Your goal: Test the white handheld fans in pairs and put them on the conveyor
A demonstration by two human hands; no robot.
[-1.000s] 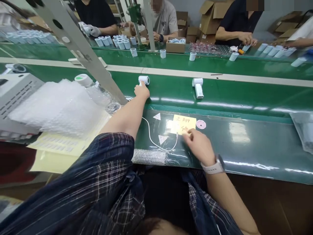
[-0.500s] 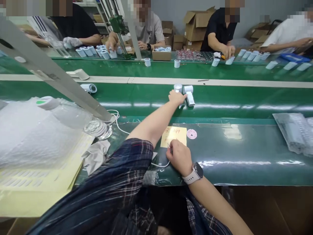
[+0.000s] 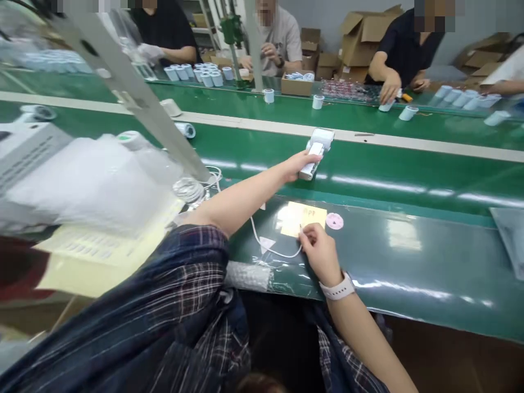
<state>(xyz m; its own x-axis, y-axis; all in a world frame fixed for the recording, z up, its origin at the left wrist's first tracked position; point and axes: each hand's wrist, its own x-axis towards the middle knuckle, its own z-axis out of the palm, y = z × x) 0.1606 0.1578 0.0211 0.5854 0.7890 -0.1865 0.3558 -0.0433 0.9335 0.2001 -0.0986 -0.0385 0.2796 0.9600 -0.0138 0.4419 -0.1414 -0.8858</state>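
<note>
Reaching out over the green belt, my left hand [image 3: 298,165] is closed around the narrow body of a white device [image 3: 321,140] with a wide, rounded head. The head points away from me; my fingers cover part of the body. Close to the bench's front edge, my right hand [image 3: 321,246] pinches the end of a white cable [image 3: 282,254] between thumb and fingers. The cable loops left across the bench top. Just beyond the right hand lies a yellow note [image 3: 292,218] with handwriting, and beside it a round pink sticker [image 3: 334,221].
A slanted grey post [image 3: 164,117] rises at left, next to bubble wrap [image 3: 85,180] and yellow sheets [image 3: 88,248]. Another white device [image 3: 185,130] lies behind the post. Across the belt, co-workers handle white cups [image 3: 318,102]. A plastic bag [image 3: 507,234] lies at right.
Two white devices stood by my left hand before; now it grips one, and a second is not distinguishable. My right hand still pinches the cable. The view has shifted and tilted.
</note>
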